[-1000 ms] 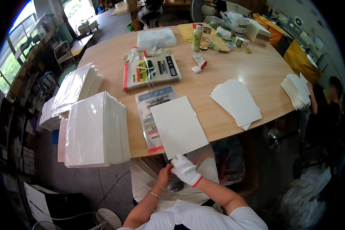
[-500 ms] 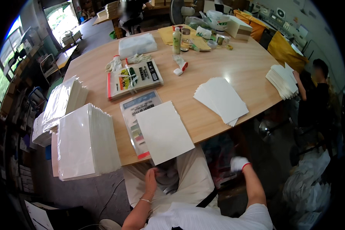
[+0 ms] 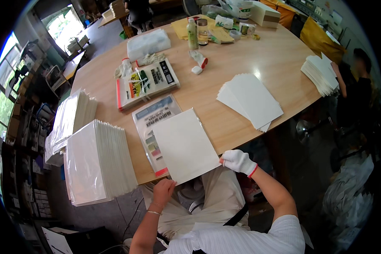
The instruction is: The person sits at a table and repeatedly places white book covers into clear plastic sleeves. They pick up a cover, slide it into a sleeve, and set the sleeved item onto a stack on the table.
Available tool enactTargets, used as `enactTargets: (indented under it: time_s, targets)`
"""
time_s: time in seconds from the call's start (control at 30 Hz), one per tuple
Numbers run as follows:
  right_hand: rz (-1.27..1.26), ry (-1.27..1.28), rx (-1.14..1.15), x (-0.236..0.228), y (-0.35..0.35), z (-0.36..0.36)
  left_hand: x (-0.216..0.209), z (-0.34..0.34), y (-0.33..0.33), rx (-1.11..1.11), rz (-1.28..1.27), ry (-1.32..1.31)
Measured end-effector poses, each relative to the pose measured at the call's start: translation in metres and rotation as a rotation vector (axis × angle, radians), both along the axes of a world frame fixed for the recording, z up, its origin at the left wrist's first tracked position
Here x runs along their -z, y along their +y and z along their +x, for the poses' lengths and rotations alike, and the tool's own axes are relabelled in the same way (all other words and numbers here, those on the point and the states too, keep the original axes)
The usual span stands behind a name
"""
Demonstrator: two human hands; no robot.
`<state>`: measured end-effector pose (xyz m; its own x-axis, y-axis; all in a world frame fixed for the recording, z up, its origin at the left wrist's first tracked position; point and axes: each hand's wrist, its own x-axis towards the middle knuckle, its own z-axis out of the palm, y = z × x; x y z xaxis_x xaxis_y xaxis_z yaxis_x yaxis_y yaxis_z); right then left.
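Observation:
A blank white sheet lies tilted at the table's near edge, its lower end jutting over the edge. It partly covers a printed clear plastic packet with a red strip along its bottom. At the sheet's lower right corner, my right hand, in a white glove with a red cuff, pinches the edge between thumb and fingers. My bare left hand, a bracelet at its wrist, has its fingers closed at the lower left corner. Fanned white sheets lie to the right.
Stacks of sheets in clear sleeves stand at the left edge. Beyond the packet are a wrapped printed bundle, work gloves and a plastic-wrapped block. A bottle and jar stand farther back. Another person handles sheets at right.
My right hand has come up from beside my lap to the sheet's lower right corner. My left hand has closed at the lower left corner. The view has shifted slightly.

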<state>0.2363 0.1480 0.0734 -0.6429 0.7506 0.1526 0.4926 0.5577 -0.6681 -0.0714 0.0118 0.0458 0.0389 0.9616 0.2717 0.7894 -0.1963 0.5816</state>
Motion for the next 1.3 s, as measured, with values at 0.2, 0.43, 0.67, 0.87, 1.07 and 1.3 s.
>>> enactTargets:
  time_s: [0.2, 0.43, 0.67, 0.87, 1.07, 1.3]
  targets:
    - [0.175, -0.257, 0.396, 0.015, -0.018, -0.03, 0.021, 0.011, 0.002, -0.408, -0.408, -0.505]
    - [-0.227, 0.058, 0.705, 0.026, -0.035, -0.036, 0.03, 0.024, -0.008, -0.572, -0.612, -1.365]
    - [-0.686, 0.674, 0.34, 0.015, -0.076, -0.07, -0.086, -0.007, -0.006, -0.169, -0.227, -0.814]
    - [-0.521, 0.668, -0.048, -0.083, -0.075, -0.206, -0.186, -0.129, -0.087, -0.424, 0.134, -0.5]
    - [-0.403, 0.475, -0.354, -0.134, -0.095, -0.315, -0.165, -0.269, -0.128, -0.677, 0.187, -0.439]
    - [-0.548, 0.684, -0.33, -0.071, -0.066, -0.245, -0.112, -0.3, -0.13, -0.779, 0.259, -0.285]
